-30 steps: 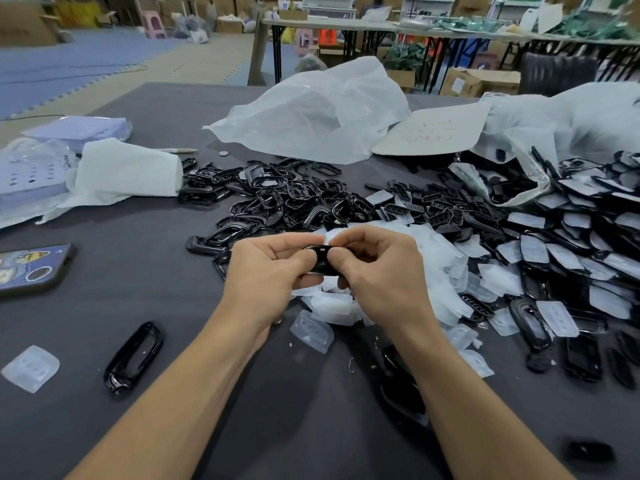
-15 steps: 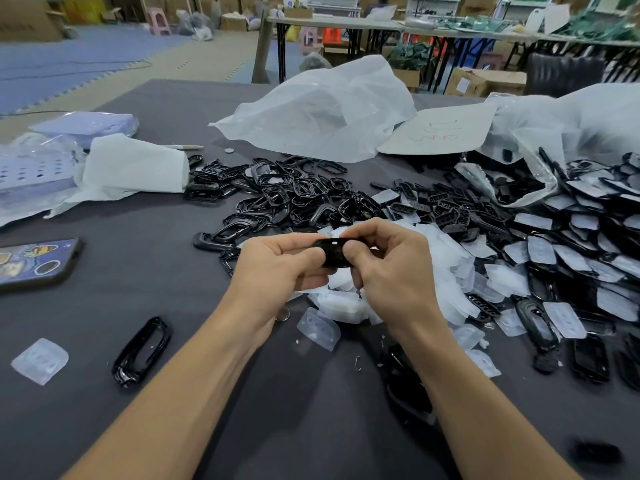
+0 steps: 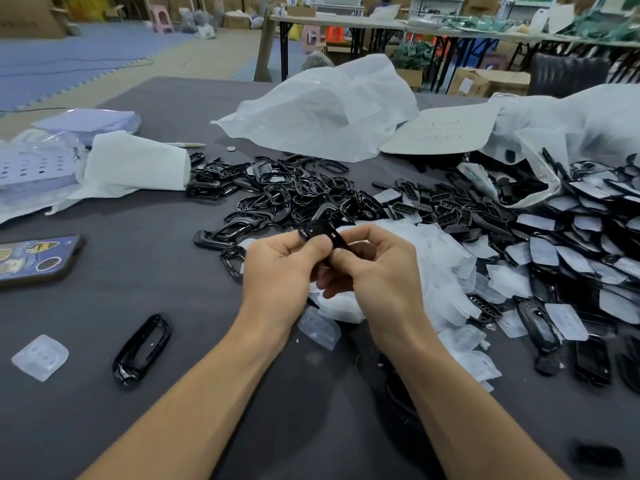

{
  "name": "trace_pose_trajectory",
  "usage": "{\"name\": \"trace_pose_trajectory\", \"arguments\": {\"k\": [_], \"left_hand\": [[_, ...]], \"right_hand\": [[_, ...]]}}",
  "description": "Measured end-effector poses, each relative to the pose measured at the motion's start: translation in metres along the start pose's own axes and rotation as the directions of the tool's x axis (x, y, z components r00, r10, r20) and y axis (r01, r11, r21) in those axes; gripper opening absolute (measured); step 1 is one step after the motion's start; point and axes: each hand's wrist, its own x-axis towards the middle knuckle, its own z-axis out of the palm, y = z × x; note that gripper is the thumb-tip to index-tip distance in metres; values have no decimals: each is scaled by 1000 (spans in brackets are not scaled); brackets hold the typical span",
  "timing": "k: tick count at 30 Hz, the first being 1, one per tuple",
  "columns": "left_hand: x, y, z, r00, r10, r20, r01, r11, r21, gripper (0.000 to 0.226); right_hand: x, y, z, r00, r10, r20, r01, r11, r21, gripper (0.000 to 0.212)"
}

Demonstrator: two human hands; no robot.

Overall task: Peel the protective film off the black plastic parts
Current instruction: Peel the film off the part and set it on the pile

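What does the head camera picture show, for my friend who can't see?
A left hand and right hand pinch one black plastic part over a gray table. Around them lie black frames, a heap of peeled film, and film-covered parts at right.

Both bare forearms reach forward from the lower edge and meet in the middle. The left hand (image 3: 277, 268) and right hand (image 3: 381, 271) sit close together, thumbs side by side, fingers (image 3: 367, 237) curled, pinching one black part (image 3: 318, 231) between them.
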Motion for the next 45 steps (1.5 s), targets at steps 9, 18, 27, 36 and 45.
{"name": "trace_pose_trajectory", "arguments": {"k": [9,18,27,36,45], "left_hand": [[28,8,-29,955,-93,-281,62,991,-119,24],[18,3,-21,995,-84,-61,85,996,28,25],[10,5,-19,995,-96,24,91,985,144,17],[8,8,-17,992,-93,85,81,988,132,19],[6,10,-13,991,-47,129,37,996,75,21]], "right_hand": [[-9,-15,-7,927,-152,342,367,544,-754,4],[-14,-17,-3,893,56,447,396,376,-838,5],[-1,-15,-16,999,0,-36,-8,970,-241,11],[3,-20,-13,984,177,-27,-168,967,190,32],[4,-15,-12,989,151,2,-149,970,193,36]]}}
